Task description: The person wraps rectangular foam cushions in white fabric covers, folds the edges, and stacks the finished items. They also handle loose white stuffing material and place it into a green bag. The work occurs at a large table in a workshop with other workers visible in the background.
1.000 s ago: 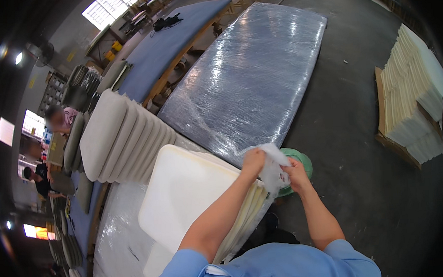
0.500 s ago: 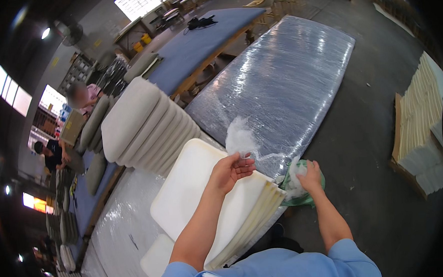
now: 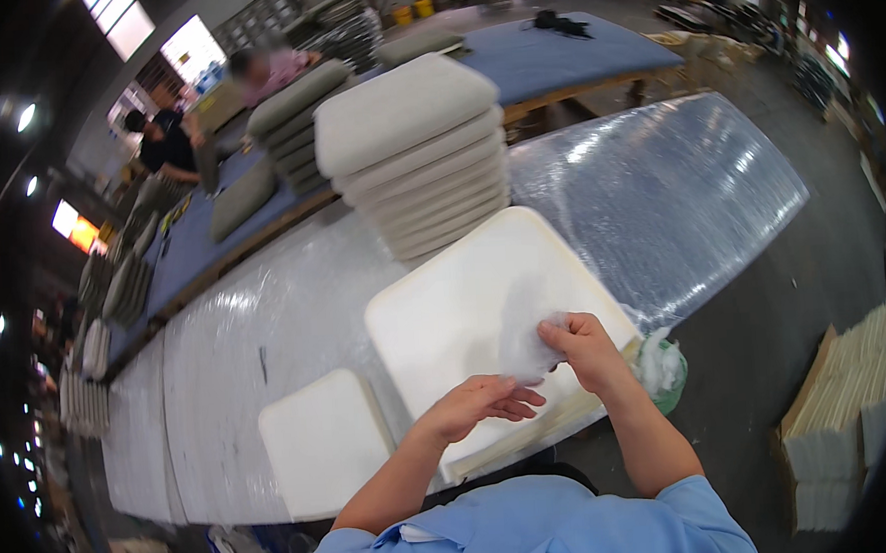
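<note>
Between the thumb and fingers of my right hand is a thin, wispy tuft of white stuffing fibre, held above a large white foam cushion pad. My left hand is open just below the tuft, palm partly up and fingers stretched toward it; whether they touch it I cannot tell. The white pad tops a stack of similar pads with rounded corners. Beside my right forearm, a green bag bulges with more white fibre.
A smaller white foam pad lies on the plastic-wrapped table. Behind stands a tall stack of grey-beige cushions. A blue-topped table runs farther back. Two people work at the far left. A pile of foam sheets stands on the floor at right.
My right hand has left the green bag and come over the white pad with a tuft of fibre. My left hand has lowered toward me. The view has turned leftward.
</note>
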### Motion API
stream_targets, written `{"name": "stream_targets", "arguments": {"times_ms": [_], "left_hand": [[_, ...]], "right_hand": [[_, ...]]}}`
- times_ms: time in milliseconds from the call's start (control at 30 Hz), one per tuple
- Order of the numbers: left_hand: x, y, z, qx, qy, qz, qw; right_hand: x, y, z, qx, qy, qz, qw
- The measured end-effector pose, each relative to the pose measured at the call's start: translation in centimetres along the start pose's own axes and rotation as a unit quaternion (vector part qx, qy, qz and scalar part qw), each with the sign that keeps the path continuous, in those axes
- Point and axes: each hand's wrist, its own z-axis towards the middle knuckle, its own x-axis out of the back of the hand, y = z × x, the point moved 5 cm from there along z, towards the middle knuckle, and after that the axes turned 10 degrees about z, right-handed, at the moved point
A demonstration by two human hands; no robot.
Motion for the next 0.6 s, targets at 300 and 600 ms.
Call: {"name": "stream_targets", "arguments": {"times_ms": [300, 600], "left_hand": [[15.0, -7.7, -18.6, -0.009, 0.270, -0.113, 0.956], [23.8, -13.9, -35.2, -0.101, 0.373, -0.296, 0.874]], "right_hand": [[-19.9, 15.0, -0.1, -0.118, -0.166, -0.185, 0.961], [-28.2, 28.3, 1.1, -0.212, -0.098, -0.058, 0.971]]}}
